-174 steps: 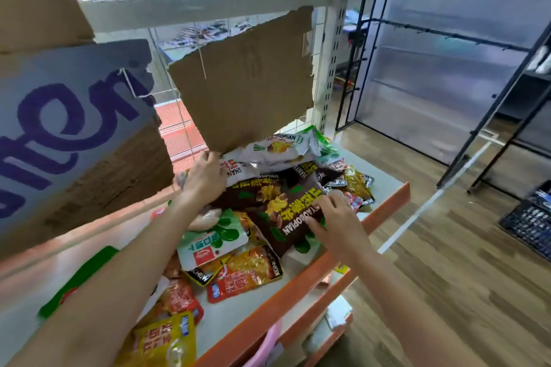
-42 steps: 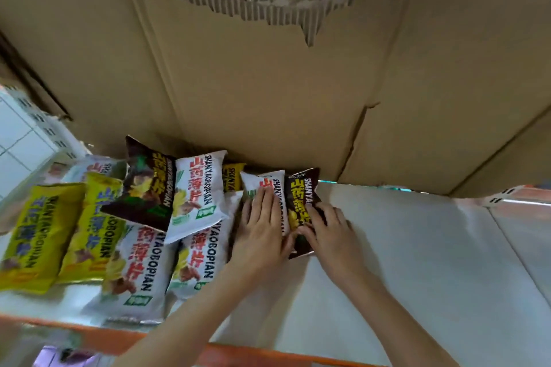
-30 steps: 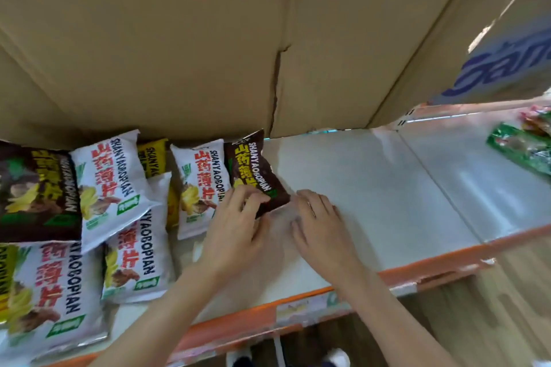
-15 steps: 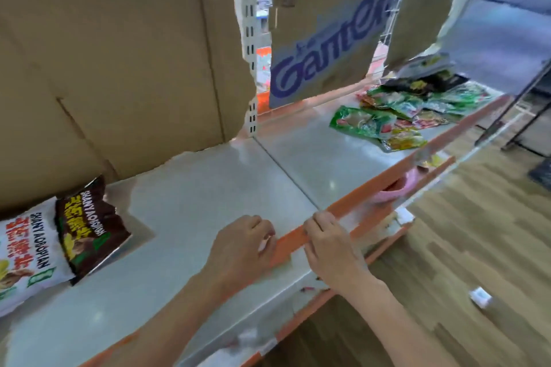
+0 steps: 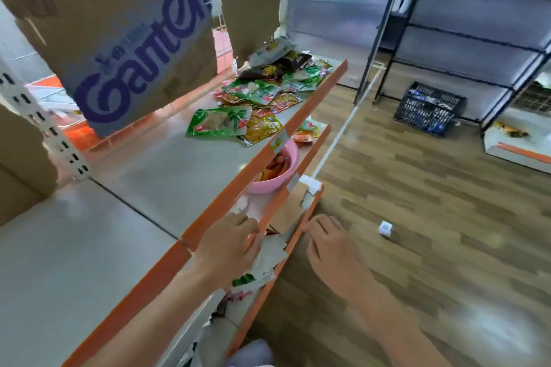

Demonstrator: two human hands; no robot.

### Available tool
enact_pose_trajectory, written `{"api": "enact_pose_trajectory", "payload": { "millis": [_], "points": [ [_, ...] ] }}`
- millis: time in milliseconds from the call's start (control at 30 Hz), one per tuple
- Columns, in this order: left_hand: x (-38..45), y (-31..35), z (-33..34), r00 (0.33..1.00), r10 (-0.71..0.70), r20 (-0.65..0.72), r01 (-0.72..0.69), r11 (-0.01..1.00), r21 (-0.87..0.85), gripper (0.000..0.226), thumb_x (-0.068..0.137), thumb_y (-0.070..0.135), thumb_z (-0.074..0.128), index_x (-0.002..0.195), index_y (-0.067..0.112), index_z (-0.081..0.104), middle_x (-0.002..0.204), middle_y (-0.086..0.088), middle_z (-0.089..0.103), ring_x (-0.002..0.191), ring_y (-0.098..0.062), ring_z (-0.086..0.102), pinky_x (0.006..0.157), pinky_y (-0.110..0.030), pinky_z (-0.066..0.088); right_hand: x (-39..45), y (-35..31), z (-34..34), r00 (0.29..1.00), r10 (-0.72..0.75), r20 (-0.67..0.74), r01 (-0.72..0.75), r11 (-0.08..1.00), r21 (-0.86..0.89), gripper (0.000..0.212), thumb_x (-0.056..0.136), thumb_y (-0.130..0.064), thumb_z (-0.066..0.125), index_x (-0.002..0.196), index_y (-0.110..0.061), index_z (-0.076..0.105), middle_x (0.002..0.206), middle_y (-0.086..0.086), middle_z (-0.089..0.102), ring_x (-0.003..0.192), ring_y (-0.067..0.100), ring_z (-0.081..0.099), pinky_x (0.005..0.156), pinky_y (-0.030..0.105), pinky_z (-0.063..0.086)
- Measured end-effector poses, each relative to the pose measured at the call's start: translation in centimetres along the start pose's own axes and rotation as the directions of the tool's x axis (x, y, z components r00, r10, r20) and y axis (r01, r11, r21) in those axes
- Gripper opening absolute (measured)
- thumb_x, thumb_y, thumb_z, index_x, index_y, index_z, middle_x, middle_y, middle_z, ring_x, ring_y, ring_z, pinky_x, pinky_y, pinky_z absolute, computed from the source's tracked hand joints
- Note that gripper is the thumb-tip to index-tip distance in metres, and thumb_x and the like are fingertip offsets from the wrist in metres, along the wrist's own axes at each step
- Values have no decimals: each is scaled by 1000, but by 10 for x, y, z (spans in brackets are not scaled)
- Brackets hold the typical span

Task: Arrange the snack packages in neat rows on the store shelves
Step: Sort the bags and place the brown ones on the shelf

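A jumbled pile of snack packages [image 5: 262, 95] in green, red, yellow, brown and white lies at the far right end of the grey shelf [image 5: 155, 170] with its orange front lip. A green package [image 5: 219, 123] is the nearest of the pile. My left hand [image 5: 229, 244] hovers off the shelf's front edge with fingers loosely curled, holding nothing. My right hand [image 5: 331, 244] hangs beside it over the lower shelf's orange edge, also loosely curled and holding nothing. Both hands are well short of the pile.
Torn cardboard with purple lettering [image 5: 125, 48] backs the shelf. A pink bowl [image 5: 278, 171] sits on the lower shelf among papers. A black crate [image 5: 429, 109] stands on the wooden floor by dark racks [image 5: 387, 24]. A small white cube [image 5: 385, 228] lies on the floor.
My hands left the arranged packages at the left and drew back past the shelf's front edge. My view swung right, so the loose pile now shows and the arranged rows do not.
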State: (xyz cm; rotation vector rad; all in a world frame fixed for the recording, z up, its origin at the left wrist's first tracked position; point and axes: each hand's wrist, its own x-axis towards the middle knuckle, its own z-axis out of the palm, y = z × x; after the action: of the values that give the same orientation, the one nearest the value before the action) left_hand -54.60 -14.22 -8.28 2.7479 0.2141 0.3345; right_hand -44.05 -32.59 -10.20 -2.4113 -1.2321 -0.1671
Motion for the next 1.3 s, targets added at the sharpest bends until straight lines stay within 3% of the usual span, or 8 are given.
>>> {"api": "enact_pose_trajectory", "payload": {
  "millis": [300, 400, 567, 733, 800, 1000, 1167, 1300],
  "points": [
    [101, -11, 36, 1000, -20, -9, 19, 994, -104, 20, 80, 26, 54, 87, 15, 68, 90, 2, 62, 83, -19, 58, 67, -23, 42, 53, 69, 3, 984, 178, 0, -178, 984, -2, 26, 78, -16, 40, 89, -11, 63, 92, 2, 62, 79, 21, 61, 68, 24, 49],
    [145, -27, 36, 999, -14, -42, 9, 993, -122, 20, 81, 26, 55, 92, 14, 67, 93, 1, 59, 86, -18, 56, 72, -24, 43, 104, 86, 3, 988, 153, 3, -153, 987, -43, 30, 82, -23, 36, 88, -12, 64, 89, 1, 62, 72, 18, 61, 63, 21, 47],
    [227, -67, 18, 980, -119, -158, 104, 990, -99, 21, 85, 24, 59, 96, 8, 68, 100, -7, 61, 93, -24, 56, 77, -28, 44, 192, 108, 15, 996, 81, 23, -80, 996, -35, 22, 87, -17, 47, 99, -9, 64, 101, 5, 60, 88, 22, 59, 71, 32, 51],
    [283, -107, 8, 963, -194, -185, 181, 980, -85, 34, 84, 35, 48, 93, 8, 67, 97, -10, 62, 91, -30, 58, 74, -32, 46, 251, 118, 30, 998, 21, 51, -18, 998, -60, 33, 87, -25, 33, 92, -13, 64, 91, 1, 61, 76, 19, 61, 60, 26, 51],
    [298, -117, 8, 953, -240, -183, 226, 970, -94, 22, 87, 24, 59, 102, 9, 66, 107, -9, 60, 101, -27, 55, 78, -28, 40, 266, 125, 34, 998, 15, 57, -11, 998, -66, 36, 88, -28, 31, 92, -12, 63, 91, 2, 61, 79, 20, 60, 63, 31, 54],
    [336, -137, 18, 943, -310, -121, 299, 949, -100, 41, 90, 25, 57, 128, 11, 53, 133, -4, 45, 120, -21, 46, 98, -33, 39, 320, 158, 39, 1000, 20, 14, -19, 996, -89, 32, 82, -30, 39, 87, -13, 66, 88, 1, 65, 76, 19, 64, 60, 26, 53],
    [364, -145, 25, 917, -365, -162, 357, 931, -81, 35, 89, 24, 59, 121, 11, 59, 125, -4, 54, 116, -22, 49, 99, -37, 39, 379, 184, 44, 999, -47, 19, 49, 994, -98, 19, 81, -20, 60, 94, -7, 66, 89, 7, 66, 82, 26, 63, 66, 36, 55],
    [396, -149, 24, 873, -424, -240, 416, 905, -86, 30, 88, 20, 61, 116, 9, 62, 116, -6, 57, 112, -24, 48, 98, -34, 38, 436, 204, 53, 990, -125, 69, 130, 989, -75, 39, 89, -34, 39, 101, -7, 65, 98, 6, 65, 91, 25, 61, 76, 38, 53]
  ]
}}
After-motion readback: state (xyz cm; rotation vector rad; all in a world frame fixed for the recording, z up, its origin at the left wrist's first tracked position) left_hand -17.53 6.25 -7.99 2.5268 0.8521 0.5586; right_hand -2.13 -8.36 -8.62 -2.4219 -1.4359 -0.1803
